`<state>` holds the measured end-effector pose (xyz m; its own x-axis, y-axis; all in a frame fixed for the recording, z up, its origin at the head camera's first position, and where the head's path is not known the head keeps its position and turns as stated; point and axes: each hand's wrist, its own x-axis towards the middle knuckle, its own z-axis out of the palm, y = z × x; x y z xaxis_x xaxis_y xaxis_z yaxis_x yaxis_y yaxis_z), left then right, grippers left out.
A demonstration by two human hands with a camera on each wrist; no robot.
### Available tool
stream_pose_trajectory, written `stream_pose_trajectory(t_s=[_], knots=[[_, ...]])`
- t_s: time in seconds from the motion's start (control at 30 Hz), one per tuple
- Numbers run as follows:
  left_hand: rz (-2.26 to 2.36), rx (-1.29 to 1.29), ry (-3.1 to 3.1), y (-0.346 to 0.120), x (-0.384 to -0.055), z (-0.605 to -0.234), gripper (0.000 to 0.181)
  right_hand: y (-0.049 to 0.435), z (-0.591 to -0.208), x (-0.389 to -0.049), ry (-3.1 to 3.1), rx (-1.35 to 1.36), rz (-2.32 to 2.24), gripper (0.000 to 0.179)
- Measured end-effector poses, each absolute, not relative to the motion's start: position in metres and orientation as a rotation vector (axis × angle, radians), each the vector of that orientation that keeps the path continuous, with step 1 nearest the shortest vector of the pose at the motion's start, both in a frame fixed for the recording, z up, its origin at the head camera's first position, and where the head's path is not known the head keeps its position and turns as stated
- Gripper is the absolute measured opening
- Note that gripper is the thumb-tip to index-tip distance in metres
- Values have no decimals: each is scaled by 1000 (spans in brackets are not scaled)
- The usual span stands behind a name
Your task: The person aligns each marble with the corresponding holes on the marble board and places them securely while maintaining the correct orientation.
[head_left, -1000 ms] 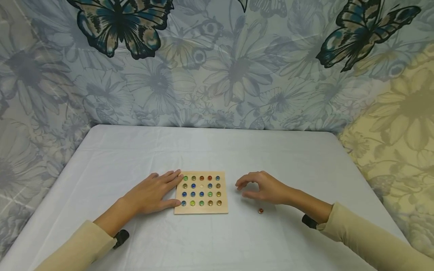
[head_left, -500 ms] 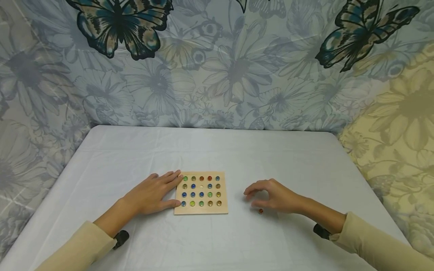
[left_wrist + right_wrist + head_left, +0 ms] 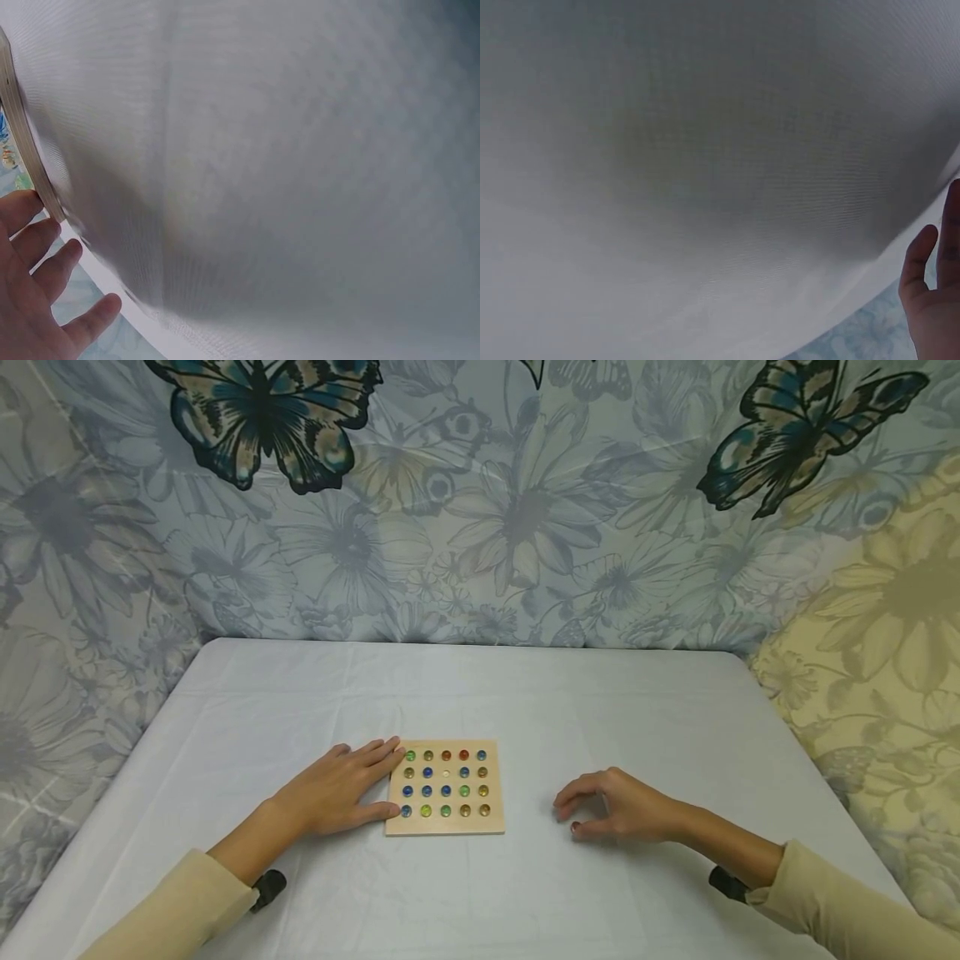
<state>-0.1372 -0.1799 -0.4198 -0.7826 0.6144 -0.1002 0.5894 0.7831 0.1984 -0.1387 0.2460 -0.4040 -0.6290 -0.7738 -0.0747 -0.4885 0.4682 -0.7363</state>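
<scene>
A light wooden board (image 3: 492,828) lies on the white table, with rows of coloured glass marbles set in its hollows. One hollow (image 3: 446,772) in the second row from the back looks pale, with no coloured marble showing. My left hand (image 3: 337,789) rests at the board's left side, fingers spread, fingertips and thumb touching its edge. To the right of the board, a reddish-brown marble (image 3: 575,827) sits on the cloth, partly hidden by my right thumb. My right hand (image 3: 626,808) is around it, with a gap between thumb and bent fingers. Neither wrist view shows this marble.
A white cloth (image 3: 465,693) covers the table. Behind it hangs a floral fabric (image 3: 487,527) with large butterflies, and yellow fabric (image 3: 892,610) is at the right. Dark wrist cameras sit under both sleeves.
My right hand has moved right and towards me, from beside the board to the loose marble, which has stayed nearly in place. My left hand and the board have not moved.
</scene>
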Motion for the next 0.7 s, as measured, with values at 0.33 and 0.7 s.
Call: stream_pose_trajectory(t_s=[0.33,0.7], knots=[[246,963,2822,-181,-137,-420,82,252,-410,-138,2335,-1140,-967,26],[242,964,2823,-181,-137,-422,83,251,-413,-141,2346,-1171,-987,23]])
